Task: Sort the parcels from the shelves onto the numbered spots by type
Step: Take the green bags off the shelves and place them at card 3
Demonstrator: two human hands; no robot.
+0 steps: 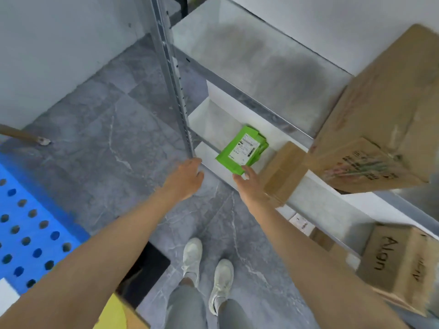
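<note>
Down at our feet, two white shoes (206, 274) stand on the grey tiled floor (107, 129), and a blue perforated pallet (28, 233) sits off to our left. Both bare arms are stretched forward to the low shelf.

Our left hand (187, 173) is beside the foot of the metal upright (175, 91). Its fingers are relaxed and together, holding nothing.

Our right hand (249, 184) is at the one green parcel (242, 150). A fingertip lies on its near corner and the thumb is just under that edge. With the blur, we cannot tell whether that is a pinch or only a touch.

The parcel lies flat on the white lower shelf (209, 129), white label up. Its long axis slants from the near-left front lip toward the far-right back, near end pointing at our right hand.

We count four brown boxes:
- a small box (282, 172) is just beside our right wrist;
- a low box (325, 241) is partly hidden further right;
- a printed box (399, 264) is tilted at the right edge;
- a large box (380, 127) is on the shelf above, far right.
</note>
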